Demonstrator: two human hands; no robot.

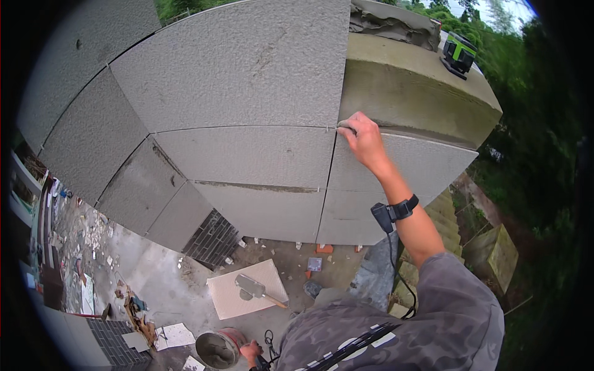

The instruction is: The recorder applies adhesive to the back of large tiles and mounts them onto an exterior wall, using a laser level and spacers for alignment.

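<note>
My right hand [362, 139] is raised to the wall, where fingers and thumb pinch together at a joint between large grey textured tiles [272, 151]. Whatever sits between those fingertips is too small to make out. Small pale spacers [328, 130] stick out of the joints nearby. Low at the bottom, my left hand [252, 351] is closed at the rim of a bucket [233, 337] with grey mortar [215, 351] inside; part of that grip is hidden. A trowel [250, 286] with a wooden handle lies on a pale tile [219, 297] on the ground.
A green and black laser level [459, 52] stands on the concrete ledge [421, 93] at upper right, near a mortar-backed slab [396, 28]. Rubble [86, 235] litters the ground at left. Brick pieces [323, 248] lie along the wall's foot. Mossy concrete steps [442, 229] are at right.
</note>
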